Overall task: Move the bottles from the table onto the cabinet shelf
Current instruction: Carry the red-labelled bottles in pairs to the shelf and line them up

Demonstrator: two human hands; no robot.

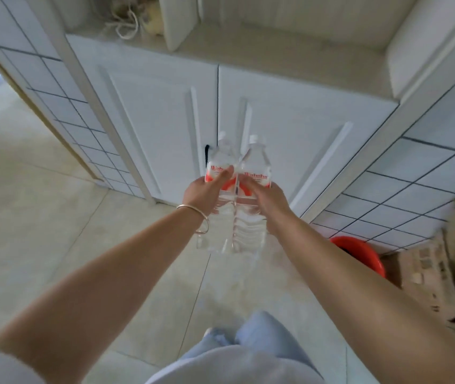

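Two clear water bottles with white caps and red-and-white labels are held side by side, touching, in front of the white cabinet. My left hand (207,191) grips the left bottle (222,156) around its label. My right hand (266,198) grips the right bottle (255,159) the same way. Both bottles lean away from me, caps toward the cabinet doors (290,139). The open cabinet shelf (276,54) lies above the doors, pale and bare in its middle.
A coil of white cord (126,23) and a white board (179,20) sit at the shelf's left. A red bucket (359,253) and a cardboard box (428,275) stand on the floor at right. Tiled walls flank the cabinet.
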